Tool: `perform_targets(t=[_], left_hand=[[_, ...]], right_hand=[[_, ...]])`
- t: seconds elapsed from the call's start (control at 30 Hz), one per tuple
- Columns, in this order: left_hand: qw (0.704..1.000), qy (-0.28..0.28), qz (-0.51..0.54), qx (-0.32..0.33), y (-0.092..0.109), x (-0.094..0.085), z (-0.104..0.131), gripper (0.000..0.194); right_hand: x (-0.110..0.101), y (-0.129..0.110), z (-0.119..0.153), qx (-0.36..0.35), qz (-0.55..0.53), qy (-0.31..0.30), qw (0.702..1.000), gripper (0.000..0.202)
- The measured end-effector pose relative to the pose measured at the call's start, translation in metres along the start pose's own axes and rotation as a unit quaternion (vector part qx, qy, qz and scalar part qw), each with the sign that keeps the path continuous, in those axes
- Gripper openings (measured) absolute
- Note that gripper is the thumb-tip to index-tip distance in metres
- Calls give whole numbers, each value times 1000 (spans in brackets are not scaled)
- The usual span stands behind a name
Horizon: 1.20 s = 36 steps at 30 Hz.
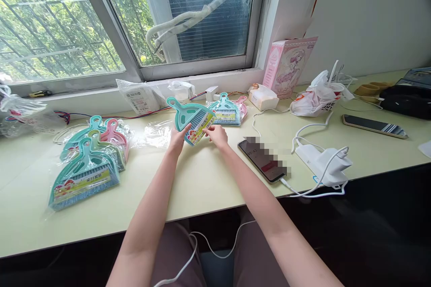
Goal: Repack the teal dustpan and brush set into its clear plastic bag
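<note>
Over the middle of the table I hold a teal dustpan and brush set with a yellow label, tilted with its handle up to the left. My left hand is closed on its lower left edge. At the label's right side, my right hand pinches the set's edge. Several wrapped dustpan sets in teal, green and pink lie in an overlapping pile to the left. Behind my right hand lie another teal set and a pink one.
A phone with a plugged-in cable lies right of my hands, near a white power strip. Clear plastic wrapping lies left. Farther back stand a tissue pack, a pink box and a plastic bag.
</note>
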<state>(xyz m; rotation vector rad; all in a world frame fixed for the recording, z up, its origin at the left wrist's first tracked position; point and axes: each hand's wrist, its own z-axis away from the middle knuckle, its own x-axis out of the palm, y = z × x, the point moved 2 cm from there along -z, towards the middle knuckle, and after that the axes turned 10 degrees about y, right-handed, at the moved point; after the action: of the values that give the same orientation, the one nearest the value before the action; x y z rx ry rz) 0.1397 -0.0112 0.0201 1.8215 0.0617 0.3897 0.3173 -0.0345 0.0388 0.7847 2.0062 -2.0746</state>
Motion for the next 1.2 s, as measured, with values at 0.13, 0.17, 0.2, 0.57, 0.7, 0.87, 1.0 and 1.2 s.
perform_targets(t=[0.13, 0.17, 0.2, 0.57, 0.7, 0.87, 1.0, 1.2], left_hand=[[999, -27, -19, 24, 0, 2, 2, 75], [999, -33, -23, 27, 0, 2, 2, 73], [999, -37, -26, 29, 0, 3, 2, 71], [999, -36, -9, 18, 3, 3, 2, 68], [999, -32, -19, 20, 8, 4, 5, 74], [998, -44, -37, 29, 13, 6, 7, 76], [996, -18, -87, 30, 17, 0, 1, 58], [860, 195, -456, 122, 27, -45, -11, 46]], right_hand=[[-2, -3, 1, -12, 47, 25, 999, 22], [-2, -3, 1, -9, 50, 27, 998, 24], [-2, -3, 1, -6, 53, 29, 998, 25], [14, 10, -2, 72, -234, 147, 958, 50], [32, 9, 0, 166, -454, -29, 875, 34], [32, 6, 1, 183, -503, -66, 842, 19], [28, 5, 2, 180, -520, -46, 834, 21], [23, 10, -1, 198, -521, -15, 830, 24]])
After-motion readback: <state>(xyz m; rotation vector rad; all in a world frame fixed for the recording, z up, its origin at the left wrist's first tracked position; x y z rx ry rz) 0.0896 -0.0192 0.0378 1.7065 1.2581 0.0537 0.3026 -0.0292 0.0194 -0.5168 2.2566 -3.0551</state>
